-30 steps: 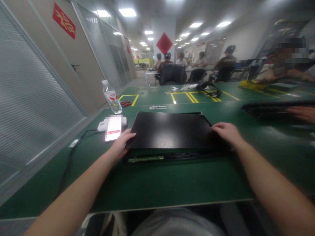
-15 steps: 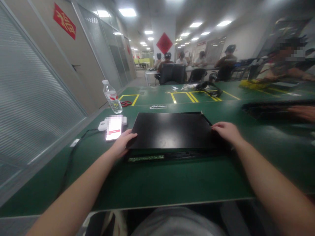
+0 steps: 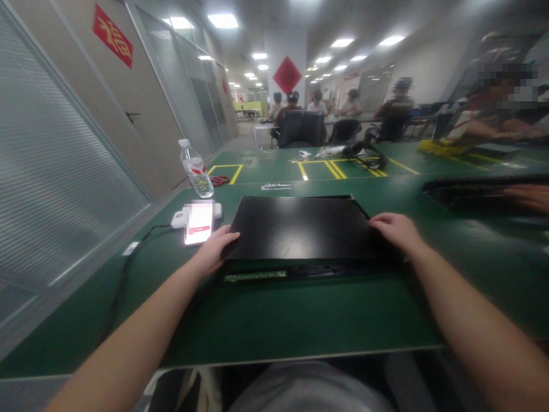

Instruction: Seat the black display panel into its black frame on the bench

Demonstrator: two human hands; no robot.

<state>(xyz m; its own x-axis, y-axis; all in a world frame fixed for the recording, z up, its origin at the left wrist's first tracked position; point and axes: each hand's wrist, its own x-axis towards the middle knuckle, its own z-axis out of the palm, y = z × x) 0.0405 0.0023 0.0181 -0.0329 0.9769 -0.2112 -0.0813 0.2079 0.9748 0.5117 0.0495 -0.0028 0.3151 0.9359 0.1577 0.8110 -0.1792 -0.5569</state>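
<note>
A flat black rectangular panel, glossy like a screen, is held between my two hands over the green table. My left hand grips its left edge, thumb on top and fingers underneath. At the right edge, my right hand pinches the panel near its middle. Under and in front of the panel shows a dark frame with a green circuit strip along its near side; the panel hides most of that frame. The panel's near edge stands apart from the strip.
Left of the panel are a lit phone, a white power strip with a cable, a water bottle and red-handled scissors. Small pieces lie behind. A co-worker's hand touches a dark part at right.
</note>
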